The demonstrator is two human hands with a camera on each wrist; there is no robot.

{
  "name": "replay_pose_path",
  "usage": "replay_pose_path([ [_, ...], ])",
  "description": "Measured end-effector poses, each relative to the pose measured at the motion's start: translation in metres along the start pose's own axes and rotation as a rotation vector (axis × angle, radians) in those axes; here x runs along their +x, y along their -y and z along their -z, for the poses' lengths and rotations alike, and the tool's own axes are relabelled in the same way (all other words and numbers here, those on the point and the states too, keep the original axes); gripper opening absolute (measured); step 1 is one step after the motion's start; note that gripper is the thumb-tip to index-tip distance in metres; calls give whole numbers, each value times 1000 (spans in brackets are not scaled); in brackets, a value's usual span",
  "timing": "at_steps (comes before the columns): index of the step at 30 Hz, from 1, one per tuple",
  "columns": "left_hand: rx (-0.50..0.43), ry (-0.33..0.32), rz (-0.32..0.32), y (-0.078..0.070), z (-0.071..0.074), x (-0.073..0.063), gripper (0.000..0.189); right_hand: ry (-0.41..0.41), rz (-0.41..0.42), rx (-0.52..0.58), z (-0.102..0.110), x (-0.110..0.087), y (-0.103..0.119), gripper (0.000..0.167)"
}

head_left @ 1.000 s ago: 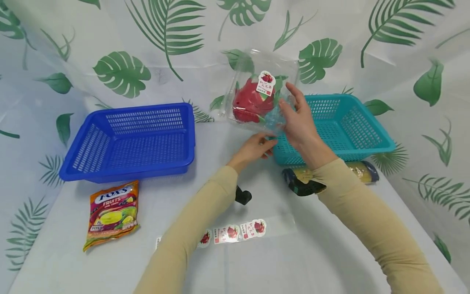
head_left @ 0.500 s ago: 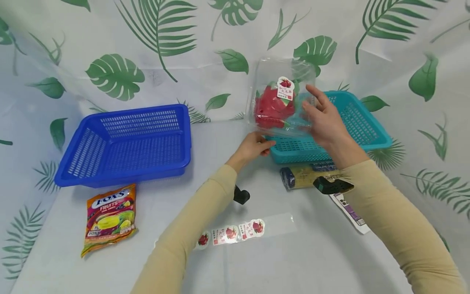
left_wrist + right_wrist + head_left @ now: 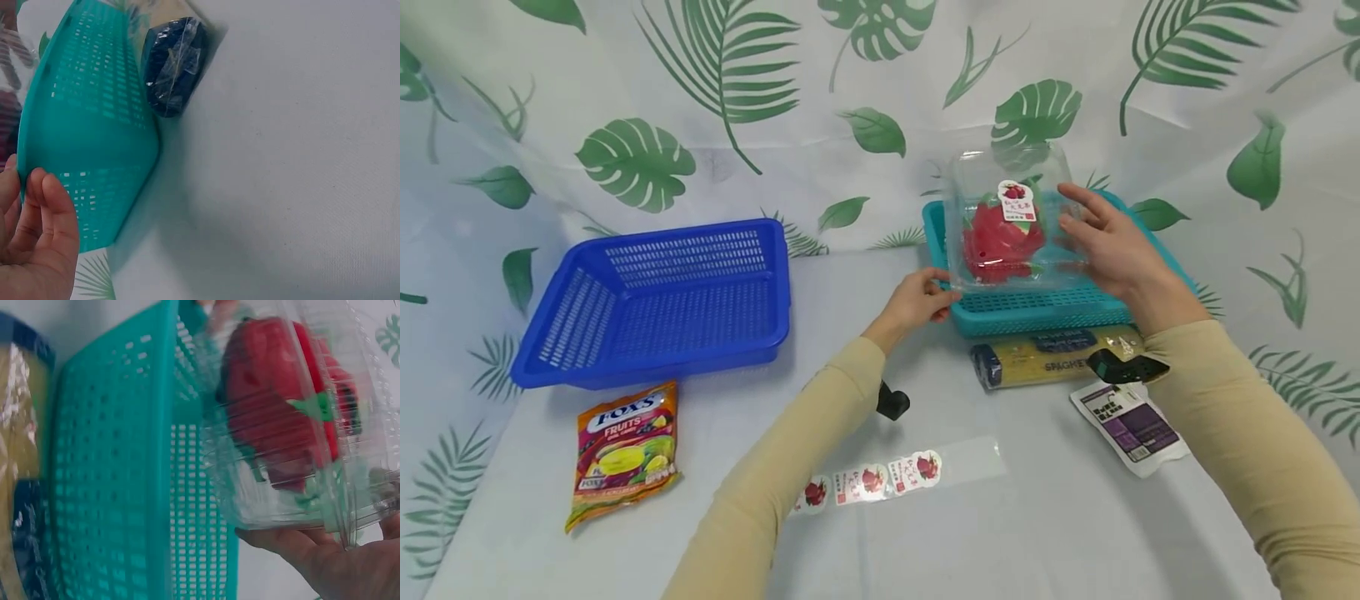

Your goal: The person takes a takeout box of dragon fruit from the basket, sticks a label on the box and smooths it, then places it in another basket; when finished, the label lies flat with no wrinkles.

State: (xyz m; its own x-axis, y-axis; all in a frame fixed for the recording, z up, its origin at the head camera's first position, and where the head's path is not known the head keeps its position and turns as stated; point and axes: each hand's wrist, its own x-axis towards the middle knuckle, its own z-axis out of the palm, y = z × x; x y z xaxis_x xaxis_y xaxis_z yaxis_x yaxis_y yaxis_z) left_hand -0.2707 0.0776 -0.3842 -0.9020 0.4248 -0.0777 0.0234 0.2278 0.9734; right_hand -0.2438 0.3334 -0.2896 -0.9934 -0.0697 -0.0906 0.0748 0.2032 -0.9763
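Note:
My right hand (image 3: 1116, 250) holds a clear plastic box (image 3: 973, 171) by its right side, over the teal basket (image 3: 1030, 318). Inside the box is a red dragon fruit (image 3: 996, 246) with green tips, and a white sticker (image 3: 1017, 202) is on the lid. In the right wrist view, the fingers (image 3: 281, 544) lie along the box's edge, beside the basket wall (image 3: 112, 456). My left hand (image 3: 917, 302) pinches the basket's near left corner. The left wrist view shows its thumb and fingers (image 3: 59, 206) on either side of the rim (image 3: 26, 125).
A blue basket (image 3: 658, 371) stands at left, with a bag of Fox's fruit candy (image 3: 625, 454) before it. A spaghetti pack (image 3: 1052, 357) lies along the teal basket's front. Nearer are a white and purple packet (image 3: 1131, 427) and a strip of dragon fruit stickers (image 3: 880, 479).
My right hand has carried the boxed dragon fruit rightward and down, over the teal basket. My left hand has come to grip that basket's rim. The white and purple packet has come into sight.

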Motion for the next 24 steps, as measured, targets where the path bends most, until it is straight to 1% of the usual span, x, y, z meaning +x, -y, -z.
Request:
replay_pose_path([
  [5, -15, -5, 3, -1, -1, -2, 35, 19, 1, -161, 15, 3, -6, 58],
  [7, -23, -2, 4, -1, -2, -1, 34, 33, -5, -210, 20, 4, -8, 60],
  [13, -38, 15, 10, -1, -1, -2, 36, 83, -54, -246, 34, 10, -14, 61],
  [19, -41, 19, 13, -3, 0, -2, 39, 104, -81, -299, 45, 16, -20, 62],
  [24, -33, 21, 12, -2, 1, -2, 38, 115, -108, -293, 49, 19, -26, 63],
])
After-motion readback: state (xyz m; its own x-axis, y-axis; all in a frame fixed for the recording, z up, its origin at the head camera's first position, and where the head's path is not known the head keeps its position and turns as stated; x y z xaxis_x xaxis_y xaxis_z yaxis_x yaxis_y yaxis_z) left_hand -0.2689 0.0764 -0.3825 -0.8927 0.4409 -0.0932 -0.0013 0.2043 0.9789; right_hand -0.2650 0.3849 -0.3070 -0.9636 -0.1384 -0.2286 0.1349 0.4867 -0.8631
